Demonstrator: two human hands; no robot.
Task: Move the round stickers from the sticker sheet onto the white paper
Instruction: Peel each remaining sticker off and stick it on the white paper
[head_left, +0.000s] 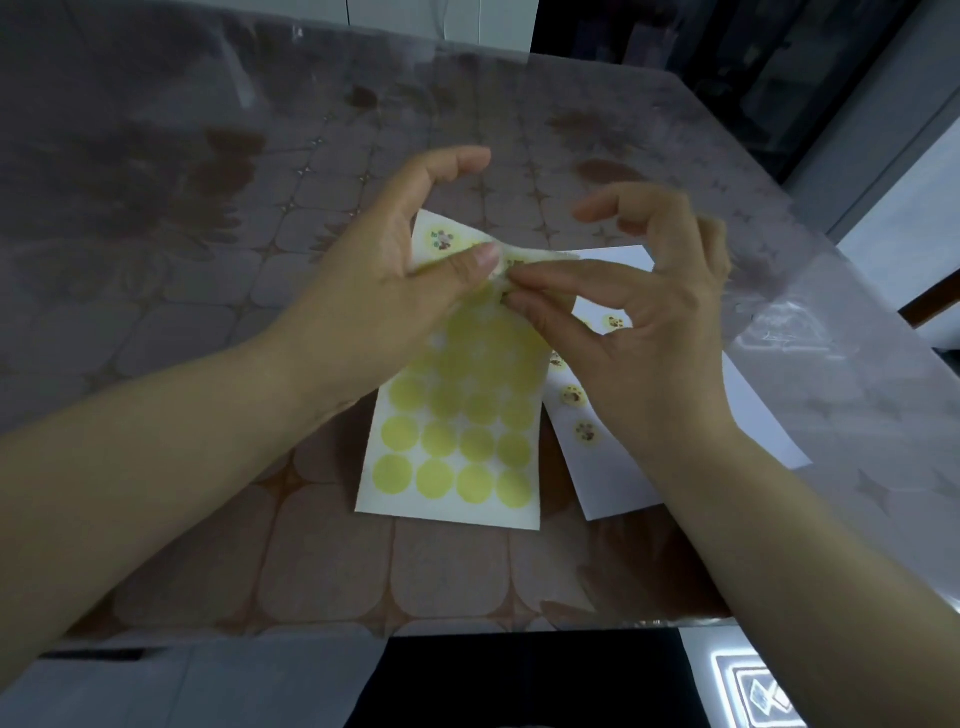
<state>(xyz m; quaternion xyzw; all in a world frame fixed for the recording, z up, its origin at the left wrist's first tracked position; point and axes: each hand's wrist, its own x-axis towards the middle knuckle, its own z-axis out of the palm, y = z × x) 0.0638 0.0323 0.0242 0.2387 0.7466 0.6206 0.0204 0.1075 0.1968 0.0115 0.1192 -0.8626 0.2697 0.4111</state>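
Note:
The sticker sheet (457, 467) lies in the middle of the table, its far end bent upward. Most of its rows show plain yellow circles, and one printed round sticker (442, 239) sits at its top left corner. My left hand (395, 291) pinches the raised far end with thumb on top. My right hand (639, 312) pinches a round sticker (511, 270) at that raised edge with thumb and forefinger. The white paper (748, 410) lies to the right, partly under my right hand, with several printed round stickers (574, 397) stuck along its left side.
The table (208, 322) has a brown tile-and-flower patterned cloth under a clear plastic cover. Its near edge runs just below the sheet, and its right edge slants away past the white paper. A white cabinet top (904, 249) stands beyond the right edge.

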